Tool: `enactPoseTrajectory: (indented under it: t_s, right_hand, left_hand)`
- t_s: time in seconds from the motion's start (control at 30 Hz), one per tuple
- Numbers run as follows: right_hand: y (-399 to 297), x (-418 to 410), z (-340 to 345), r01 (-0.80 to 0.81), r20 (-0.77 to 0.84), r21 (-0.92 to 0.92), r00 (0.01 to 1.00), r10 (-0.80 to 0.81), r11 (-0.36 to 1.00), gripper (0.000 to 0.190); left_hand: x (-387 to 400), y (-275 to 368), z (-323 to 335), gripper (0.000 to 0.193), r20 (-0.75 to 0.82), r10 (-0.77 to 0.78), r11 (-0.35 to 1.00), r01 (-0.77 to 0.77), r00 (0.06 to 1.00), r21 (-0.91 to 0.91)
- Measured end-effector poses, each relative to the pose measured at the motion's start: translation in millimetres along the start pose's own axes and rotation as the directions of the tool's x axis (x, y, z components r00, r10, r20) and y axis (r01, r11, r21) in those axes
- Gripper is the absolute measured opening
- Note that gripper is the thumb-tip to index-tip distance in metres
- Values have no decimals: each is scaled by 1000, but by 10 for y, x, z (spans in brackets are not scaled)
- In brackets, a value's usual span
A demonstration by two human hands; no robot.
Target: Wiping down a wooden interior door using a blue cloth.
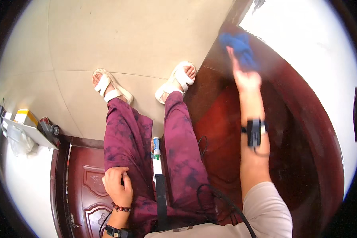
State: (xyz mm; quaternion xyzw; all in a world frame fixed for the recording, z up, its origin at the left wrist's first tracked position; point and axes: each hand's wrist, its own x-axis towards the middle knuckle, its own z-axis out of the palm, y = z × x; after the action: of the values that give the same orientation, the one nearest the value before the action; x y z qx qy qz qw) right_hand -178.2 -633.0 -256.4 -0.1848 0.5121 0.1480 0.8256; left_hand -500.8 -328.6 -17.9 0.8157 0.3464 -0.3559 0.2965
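Observation:
My right hand (246, 74) reaches out at the upper right, its arm stretched over a dark red wooden surface. A blue cloth (239, 46), blurred by motion, lies at its fingers against the dark red board along the white wall. Whether the fingers close on the cloth is too blurred to tell. Resting on the knee of my maroon patterned trousers (126, 134), my left hand (118, 181) has its fingers loosely bent and shows nothing in it; its palm is hidden. A beaded bracelet circles the left wrist, and dark devices are strapped to both arms.
Beige floor tiles (131, 35) lie under my white sandals. A carved red door (86, 178) is at lower left. Near it a white shelf (32, 132) bears a white and yellow box (26, 117) and a plastic bag (19, 141). Black cables (226, 197) run beside my right leg.

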Motion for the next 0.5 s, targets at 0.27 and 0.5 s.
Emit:
enactPoseTrajectory:
  t_s: [0.27, 0.5]
  right_hand:
    - [-891, 1215, -827, 610, 632, -774, 764, -135, -171, 29]
    - [-1248, -113, -685, -276, 535, -353, 724, -435, -894, 41]
  left_hand:
    - [37, 17, 63, 13, 3, 7, 996, -7, 1000, -85]
    - [55, -123, -72, 13, 2, -2, 999, 2, 1000, -35]
